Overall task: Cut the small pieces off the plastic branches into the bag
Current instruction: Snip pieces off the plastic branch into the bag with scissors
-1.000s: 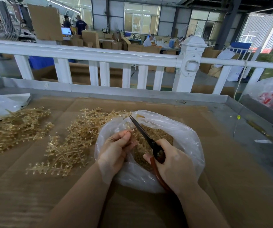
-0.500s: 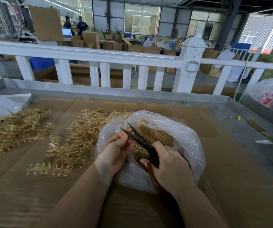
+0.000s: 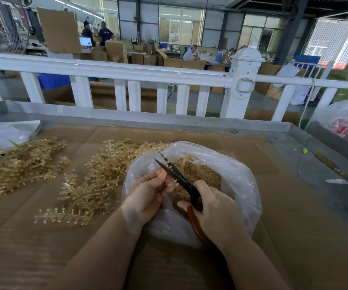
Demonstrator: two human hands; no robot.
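**Trimming over the open bag**

Left hand (image 3: 148, 197) pinches a small plastic branch (image 3: 171, 183) above the clear bag (image 3: 238, 181). Right hand (image 3: 217, 214) grips the scissors (image 3: 181, 178), blades parted around the branch. Cut pieces (image 3: 202, 174) lie inside the bag. Uncut branches (image 3: 97, 176) lie on the counter (image 3: 294, 227), left of the bag.

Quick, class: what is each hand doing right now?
Left hand: pinches a plastic branch over the bag.
Right hand: grips the scissors, blades open.

Amber plastic branches (image 3: 97, 181), black scissors (image 3: 181, 181), clear bag (image 3: 238, 185)
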